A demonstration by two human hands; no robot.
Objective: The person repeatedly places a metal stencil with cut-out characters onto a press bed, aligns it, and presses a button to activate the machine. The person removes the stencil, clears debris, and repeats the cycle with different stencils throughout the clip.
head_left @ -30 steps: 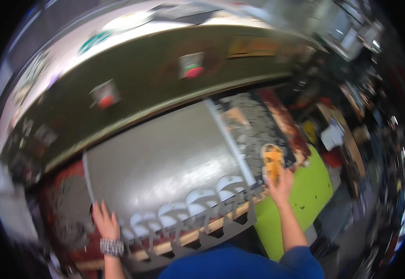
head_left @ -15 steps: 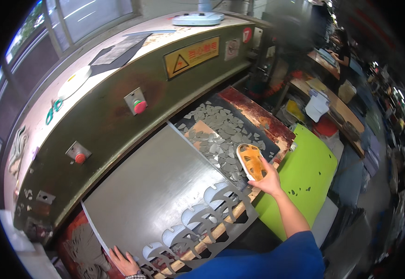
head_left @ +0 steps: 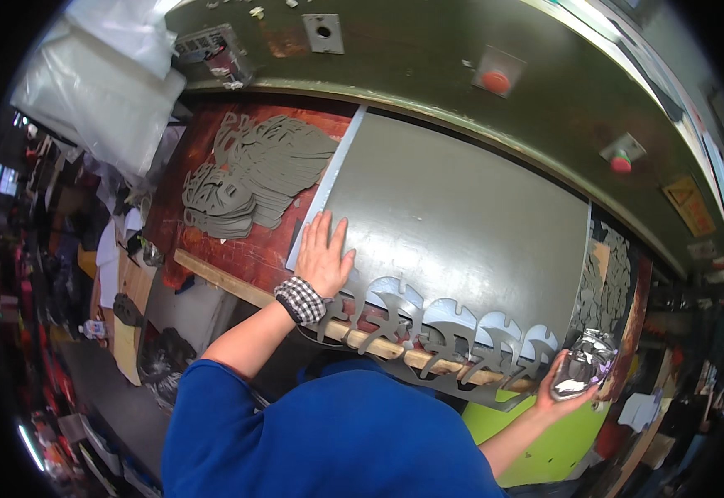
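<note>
A large stack of grey sheet material lies on the machine bed, bluish at its edges. My left hand rests flat on its near-left corner with the fingers stretched out. Curved cut-outs and thin leftover strips run along the sheet's near edge. At the right, my right hand grips a shiny metal cutting die by its near side. The die is held beside the sheet's near-right corner. Small grey offcuts lie in a heap beyond it.
Cut grey pieces are piled on the red board at left. A green machine beam with red buttons spans the far side. Plastic bags hang at the far left; a lime-green sheet lies below the right arm.
The head view has swung left, bringing the left pile into sight. The die has turned from its orange face to its shiny metal side. My left hand stays on the sheet's left edge.
</note>
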